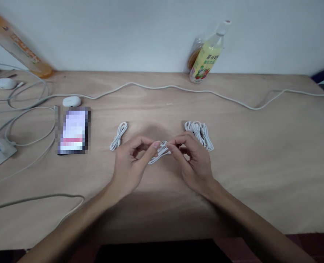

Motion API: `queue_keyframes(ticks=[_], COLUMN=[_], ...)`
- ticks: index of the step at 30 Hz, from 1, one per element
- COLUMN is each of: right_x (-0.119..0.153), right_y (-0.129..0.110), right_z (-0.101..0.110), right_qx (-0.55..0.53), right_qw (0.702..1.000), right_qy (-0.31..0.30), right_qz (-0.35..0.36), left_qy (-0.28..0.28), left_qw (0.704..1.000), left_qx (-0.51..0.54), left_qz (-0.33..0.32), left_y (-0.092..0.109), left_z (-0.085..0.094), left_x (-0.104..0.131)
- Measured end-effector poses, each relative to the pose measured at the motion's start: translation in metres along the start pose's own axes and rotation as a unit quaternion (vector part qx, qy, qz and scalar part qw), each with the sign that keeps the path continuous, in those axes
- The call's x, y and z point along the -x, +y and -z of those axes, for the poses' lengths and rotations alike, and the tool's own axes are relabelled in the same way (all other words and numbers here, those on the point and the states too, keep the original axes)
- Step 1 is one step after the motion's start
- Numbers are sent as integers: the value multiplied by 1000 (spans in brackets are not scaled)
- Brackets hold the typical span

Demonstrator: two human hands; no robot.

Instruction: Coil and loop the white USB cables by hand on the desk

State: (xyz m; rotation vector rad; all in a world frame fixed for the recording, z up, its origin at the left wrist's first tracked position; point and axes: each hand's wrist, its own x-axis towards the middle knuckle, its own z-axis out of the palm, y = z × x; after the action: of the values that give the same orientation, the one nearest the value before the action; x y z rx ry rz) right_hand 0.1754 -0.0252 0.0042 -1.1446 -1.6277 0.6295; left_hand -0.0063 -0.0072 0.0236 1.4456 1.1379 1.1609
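Both of my hands meet over the middle of the table, thumbs and forefingers pinched. Between them runs a thin white tie (164, 145), one end at the fingertips of my left hand (133, 159), the other at those of my right hand (191, 160). Just under the fingertips is a folded white cable (159, 157), partly hidden; I cannot tell whether the tie goes round it. A coiled white cable (119, 136) lies left of my left hand. Beyond my right hand, several bundled white cables (198, 130) lie side by side, partly covered by it.
A phone (73, 129), a white earbud case (71, 101) and loose cords are on the left. One long white cord (153, 87) crosses the table. At the wall stand a yellow-labelled bottle (207, 58) and an orange-capped bottle (22, 47). A small white loop (169, 104) lies mid-table.
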Motion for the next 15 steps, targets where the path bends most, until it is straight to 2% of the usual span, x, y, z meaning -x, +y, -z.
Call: queue_keyframes(ticks=[15], right_x=[1], right_y=[2], right_z=[0], right_qx=[37], right_qw=[998], right_qy=[3], right_qz=[59], left_qy=[-16], left_qw=[1000], left_qx=[17], left_qz=[17], left_y=[0], left_z=[0], left_x=[0])
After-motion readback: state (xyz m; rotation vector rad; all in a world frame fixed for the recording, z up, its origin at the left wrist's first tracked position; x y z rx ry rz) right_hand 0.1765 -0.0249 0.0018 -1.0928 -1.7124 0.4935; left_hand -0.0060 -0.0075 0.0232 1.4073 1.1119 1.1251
